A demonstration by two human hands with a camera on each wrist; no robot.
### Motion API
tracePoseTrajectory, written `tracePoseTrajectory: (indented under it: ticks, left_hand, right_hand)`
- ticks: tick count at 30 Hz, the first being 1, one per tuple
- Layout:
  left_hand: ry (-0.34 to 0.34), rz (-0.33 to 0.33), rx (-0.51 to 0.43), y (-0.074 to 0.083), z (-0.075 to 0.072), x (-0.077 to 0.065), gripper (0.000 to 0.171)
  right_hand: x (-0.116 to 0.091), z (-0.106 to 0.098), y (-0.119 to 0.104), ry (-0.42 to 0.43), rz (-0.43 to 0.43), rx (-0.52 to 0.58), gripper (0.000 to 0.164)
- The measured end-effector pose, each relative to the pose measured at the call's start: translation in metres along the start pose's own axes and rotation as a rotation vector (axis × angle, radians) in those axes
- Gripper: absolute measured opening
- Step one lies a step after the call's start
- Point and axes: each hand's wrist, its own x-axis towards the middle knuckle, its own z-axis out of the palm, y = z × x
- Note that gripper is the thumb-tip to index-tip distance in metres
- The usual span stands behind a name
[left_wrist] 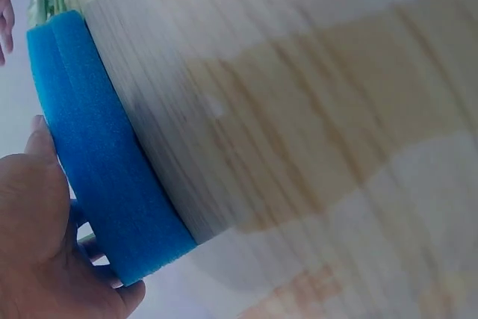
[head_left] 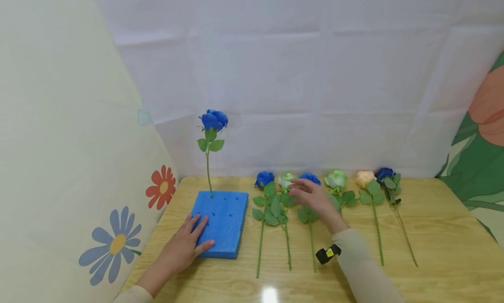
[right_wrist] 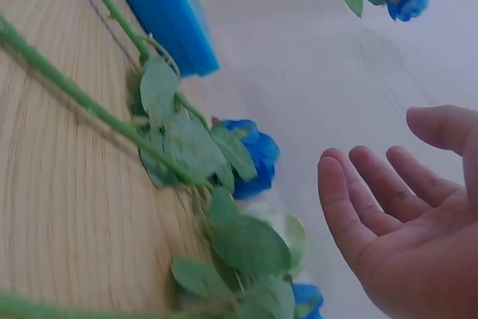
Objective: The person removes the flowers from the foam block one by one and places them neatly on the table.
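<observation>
My left hand (head_left: 183, 246) rests with spread fingers on the front left of a blue foam block (head_left: 222, 233), which has several small holes in its top. In the left wrist view the block's thick side (left_wrist: 112, 147) shows, with fingers along its edge. One blue rose (head_left: 214, 120) stands upright in the block's back left hole. My right hand (head_left: 315, 200), fingers loosely spread and holding nothing, hovers over the lying flowers. Nearest to it are a pale green-white rose (head_left: 286, 180) and a blue rose (head_left: 310, 178). Another blue rose (right_wrist: 254, 158) shows beside the hand in the right wrist view.
Right of the block lie several long-stemmed roses, heads toward the back wall: a blue rose (head_left: 264, 179), a green rose (head_left: 336, 179), a peach rose (head_left: 365, 179) and a dark blue rose (head_left: 385, 174). The wooden table (head_left: 441, 233) ends at a white cloth backdrop (head_left: 275, 75).
</observation>
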Motion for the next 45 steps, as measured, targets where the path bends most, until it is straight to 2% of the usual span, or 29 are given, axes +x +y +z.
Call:
tracePoseTrajectory:
  ticks: [5,12,23,29,38,45]
  left_hand:
    - [0.015,0.007,0.006,0.0,0.001,0.001,0.083]
    - [0.053,0.056,0.021,-0.001,0.005,-0.001,0.078]
    - [0.059,0.041,-0.005,-0.005,0.008,-0.005,0.078]
    - [0.059,0.043,-0.006,-0.003,0.012,-0.005,0.077]
    - [0.05,0.042,-0.006,-0.002,0.013,-0.003,0.078]
    - [0.032,0.034,0.001,-0.005,0.012,-0.003,0.081]
  right_hand:
    - [0.017,0.021,-0.001,0.01,-0.003,0.041,0.048]
    - [0.04,0.052,-0.002,0.019,-0.03,0.088,0.051]
    - [0.068,0.105,0.0,-0.008,-0.067,0.247,0.046]
    - [0.079,0.122,-0.002,-0.015,-0.079,0.276,0.047]
    - [0.098,0.14,-0.004,-0.033,-0.01,0.281,0.045]
    - [0.105,0.157,-0.001,-0.049,0.022,0.298,0.043]
